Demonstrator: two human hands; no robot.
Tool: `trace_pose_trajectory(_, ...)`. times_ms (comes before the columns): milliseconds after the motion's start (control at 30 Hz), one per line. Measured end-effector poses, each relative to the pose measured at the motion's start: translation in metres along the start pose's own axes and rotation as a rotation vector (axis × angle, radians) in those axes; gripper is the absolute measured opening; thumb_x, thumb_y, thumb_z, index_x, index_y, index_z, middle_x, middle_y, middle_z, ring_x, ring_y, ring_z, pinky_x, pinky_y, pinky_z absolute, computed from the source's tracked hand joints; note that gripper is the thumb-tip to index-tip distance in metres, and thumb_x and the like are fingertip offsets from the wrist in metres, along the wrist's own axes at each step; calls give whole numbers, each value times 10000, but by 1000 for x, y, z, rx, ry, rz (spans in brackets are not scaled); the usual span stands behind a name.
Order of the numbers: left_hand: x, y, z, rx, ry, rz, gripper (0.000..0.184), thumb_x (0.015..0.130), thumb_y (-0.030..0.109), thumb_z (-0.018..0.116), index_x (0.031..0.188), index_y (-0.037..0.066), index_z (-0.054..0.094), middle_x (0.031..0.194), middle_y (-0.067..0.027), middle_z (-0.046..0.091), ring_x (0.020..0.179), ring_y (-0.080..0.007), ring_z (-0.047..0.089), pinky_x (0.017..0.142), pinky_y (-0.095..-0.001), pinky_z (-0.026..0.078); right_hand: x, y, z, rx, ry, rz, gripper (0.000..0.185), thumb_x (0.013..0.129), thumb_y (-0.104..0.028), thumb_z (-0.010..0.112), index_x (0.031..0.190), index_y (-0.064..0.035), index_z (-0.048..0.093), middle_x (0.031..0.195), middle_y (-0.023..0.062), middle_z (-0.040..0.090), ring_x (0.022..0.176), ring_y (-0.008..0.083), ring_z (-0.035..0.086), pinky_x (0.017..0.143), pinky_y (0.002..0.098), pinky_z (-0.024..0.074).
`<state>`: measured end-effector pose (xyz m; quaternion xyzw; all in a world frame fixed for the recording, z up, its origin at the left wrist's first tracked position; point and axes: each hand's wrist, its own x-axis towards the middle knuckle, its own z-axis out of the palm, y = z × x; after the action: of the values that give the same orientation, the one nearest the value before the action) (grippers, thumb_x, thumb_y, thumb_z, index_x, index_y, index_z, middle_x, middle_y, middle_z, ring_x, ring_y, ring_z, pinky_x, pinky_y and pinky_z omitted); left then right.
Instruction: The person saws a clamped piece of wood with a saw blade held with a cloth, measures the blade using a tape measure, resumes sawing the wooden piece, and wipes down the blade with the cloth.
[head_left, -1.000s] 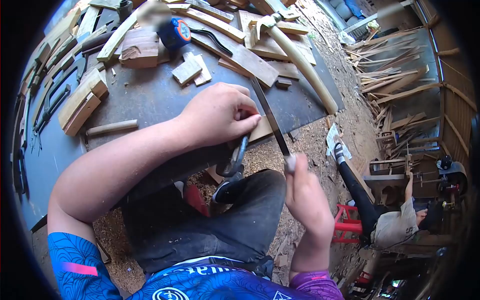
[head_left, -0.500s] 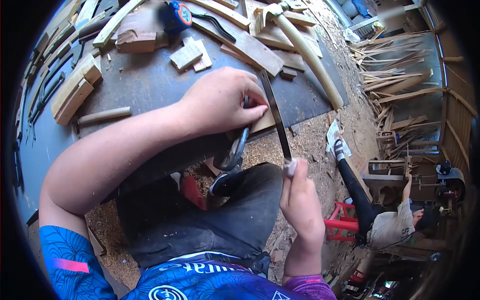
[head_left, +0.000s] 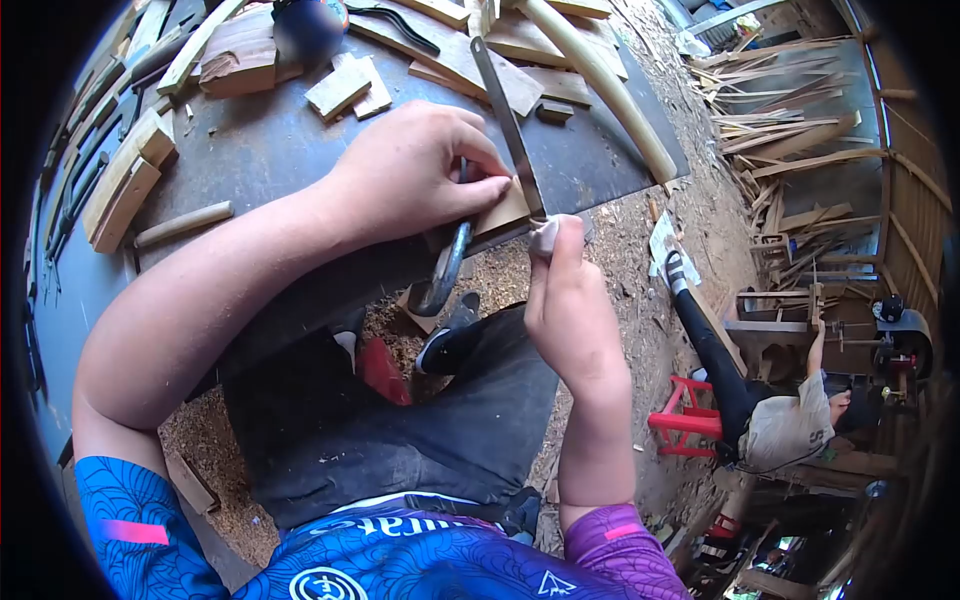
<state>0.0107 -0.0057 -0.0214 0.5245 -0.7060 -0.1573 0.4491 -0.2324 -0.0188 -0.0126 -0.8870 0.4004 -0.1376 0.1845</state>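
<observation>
My right hand (head_left: 575, 315) is closed around the pale grip of a narrow saw blade (head_left: 508, 120), a long dark metal strip with a small hole near its far end. The blade lies against the end of a small wooden piece (head_left: 505, 212) at the bench edge. My left hand (head_left: 430, 165) presses on this piece, thumb and fingers drawn together just left of the blade. Below that hand, a dark metal clamp (head_left: 455, 265) grips at the bench edge. Whether the blade's edge has teeth is too small to tell.
On the bench (head_left: 270, 150) lie wooden blocks (head_left: 340, 88), a round stick (head_left: 185, 224), a tape measure (head_left: 310, 25) and a long tool handle (head_left: 600, 85). Sawdust covers the ground. Another person (head_left: 785, 420) works at the right, beside a red stool (head_left: 685, 420) and wood strips (head_left: 780, 130).
My right hand has pushed the saw blade forward, away from my body, so the grip is now close to the wooden piece. My left hand stays on the piece. The view has shifted slightly.
</observation>
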Motion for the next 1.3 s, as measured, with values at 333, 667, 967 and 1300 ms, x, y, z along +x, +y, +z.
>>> trace_pose_trajectory(333,0,0,4,-4,18,7,176,885,219,765,953,61,803,773,-77,663,660,-209,630,624,-337,499,-17,-8,-23,-61,-114,88,231,1006,9,486,1216,-5,391,766,308,636,721,540,635,584,602,454)
trace_pose_trajectory(667,0,-9,2,-10,27,3,179,883,202,764,960,45,801,782,-78,674,672,-205,631,633,-332,499,-53,-13,-48,-175,-167,55,274,1013,-20,464,1272,23,384,751,335,635,701,542,635,567,612,458)
trace_pose_trajectory(967,-2,-1,-2,-12,-11,-13,182,898,198,764,956,27,794,791,-77,672,702,-191,633,659,-316,497,-31,-18,-38,-46,-189,133,257,1003,1,501,1244,29,417,817,327,644,783,548,631,633,593,458)
trace_pose_trajectory(1300,-3,1,-2,-25,-40,-28,160,898,166,760,963,23,791,795,-67,677,696,-163,629,652,-303,489,-7,-15,-31,-36,-121,-1,325,997,8,524,1296,36,400,840,313,655,798,531,648,645,588,470)
